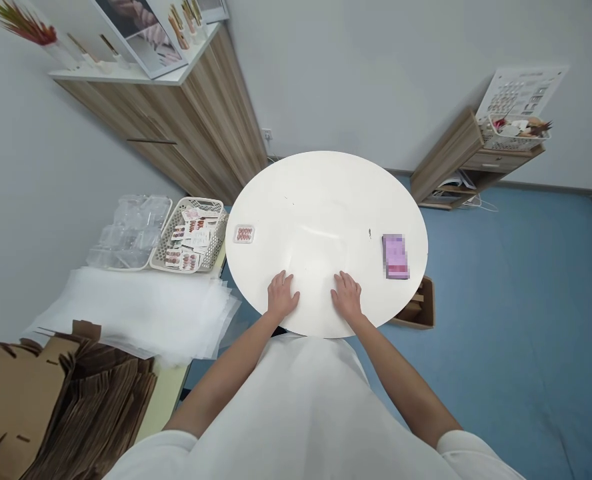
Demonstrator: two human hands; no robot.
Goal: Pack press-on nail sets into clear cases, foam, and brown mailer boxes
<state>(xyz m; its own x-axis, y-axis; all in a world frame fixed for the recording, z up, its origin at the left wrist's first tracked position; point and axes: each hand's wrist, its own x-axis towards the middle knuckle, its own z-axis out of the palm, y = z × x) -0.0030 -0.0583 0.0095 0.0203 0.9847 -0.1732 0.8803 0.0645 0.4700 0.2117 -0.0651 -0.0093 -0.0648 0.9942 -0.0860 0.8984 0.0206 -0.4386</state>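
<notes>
My left hand and my right hand lie flat, palms down, on the near edge of a round white table. The fingers of both are stretched out and hold nothing. A small clear box of press-on nails sits near the table's left edge, beyond my left hand. A pink-purple flat object lies near the right edge, to the right of my right hand.
Left of the table stand a white basket of nail packs, clear plastic trays, a pile of white sheets and flattened cardboard. A wooden cabinet stands behind, a low shelf unit at right, a cardboard box on the blue floor.
</notes>
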